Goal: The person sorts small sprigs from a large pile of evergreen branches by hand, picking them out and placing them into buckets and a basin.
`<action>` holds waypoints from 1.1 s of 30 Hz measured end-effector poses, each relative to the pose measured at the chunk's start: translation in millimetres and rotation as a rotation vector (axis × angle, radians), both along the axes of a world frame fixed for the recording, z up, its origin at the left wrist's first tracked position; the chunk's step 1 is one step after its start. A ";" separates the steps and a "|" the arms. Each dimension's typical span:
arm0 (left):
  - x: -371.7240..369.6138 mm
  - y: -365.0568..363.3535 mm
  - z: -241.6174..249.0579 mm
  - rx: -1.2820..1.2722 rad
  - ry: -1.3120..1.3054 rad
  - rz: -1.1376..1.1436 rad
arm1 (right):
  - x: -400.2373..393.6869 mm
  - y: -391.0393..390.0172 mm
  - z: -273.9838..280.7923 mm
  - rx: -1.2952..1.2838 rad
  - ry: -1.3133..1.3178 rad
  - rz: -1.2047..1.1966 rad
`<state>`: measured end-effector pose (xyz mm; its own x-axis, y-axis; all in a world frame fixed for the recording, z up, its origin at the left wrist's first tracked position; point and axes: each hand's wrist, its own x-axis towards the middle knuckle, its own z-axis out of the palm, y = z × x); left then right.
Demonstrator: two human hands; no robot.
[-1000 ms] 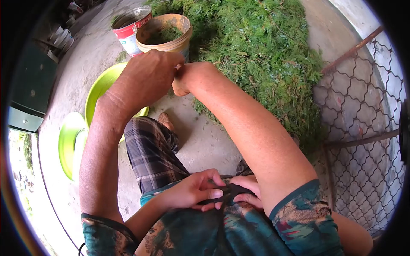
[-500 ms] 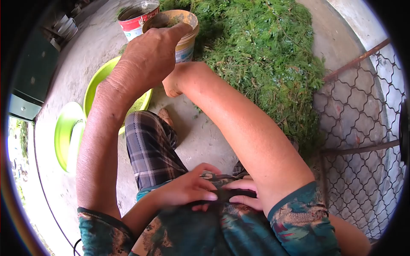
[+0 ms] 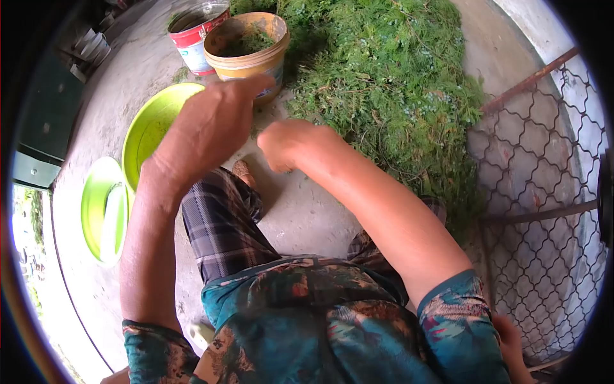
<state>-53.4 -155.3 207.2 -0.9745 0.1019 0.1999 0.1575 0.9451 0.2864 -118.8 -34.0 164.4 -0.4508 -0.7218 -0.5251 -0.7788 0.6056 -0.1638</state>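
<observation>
My left hand point(image 3: 217, 118) is raised in front of me, bent at the wrist, its back towards me. Its fingers look curled and are partly hidden and blurred; nothing shows in them. Facing it across a small gap, my right hand point(image 3: 284, 146) hangs from a bent wrist with the fingers folded in, and no object is visible there. Beyond my left hand stands a yellowish bucket point(image 3: 281, 48) with some green sprigs inside. Behind my left wrist lies a yellow-green basin point(image 3: 135, 144). Both hands are apart from these things.
A heap of green conifer branches point(image 3: 390, 96) covers the floor ahead and right. A red and white bucket point(image 3: 192, 51) stands beside the yellowish one. A lime-green basin point(image 3: 93, 211) is at left, a wire-mesh gate point(image 3: 537, 185) at right. Part of another person's arm point(image 3: 508, 339) shows at lower right.
The other person's two hands at my waist have let go and drawn back to my sides. My two hands have lowered a little, towards me.
</observation>
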 end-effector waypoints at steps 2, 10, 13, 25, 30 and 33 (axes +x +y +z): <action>15.2 9.0 -3.3 0.061 -0.070 -0.008 | 1.6 19.2 -14.3 -0.067 -0.068 0.004; 71.5 38.6 -66.8 0.398 -0.229 -0.160 | 50.8 127.1 -79.1 -0.273 -0.217 -0.143; 89.5 65.3 -71.1 0.566 -0.443 -0.185 | 68.2 150.9 -100.7 -0.341 -0.249 -0.210; 101.9 76.7 -103.9 0.686 -0.539 -0.251 | 75.1 170.4 -121.6 -0.378 -0.198 -0.279; 117.8 65.2 -99.9 0.828 -0.554 -0.077 | 94.6 176.2 -95.5 -0.606 -0.170 -0.449; 135.5 43.3 -76.6 1.246 -0.748 0.076 | 104.8 183.0 -54.1 -0.745 -0.845 -0.713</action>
<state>82.1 -112.0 130.6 -0.8836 0.1896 -0.4281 -0.4313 0.0263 0.9018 -13.9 149.0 110.3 -0.5813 -0.7006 -0.4138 0.1726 0.3908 -0.9042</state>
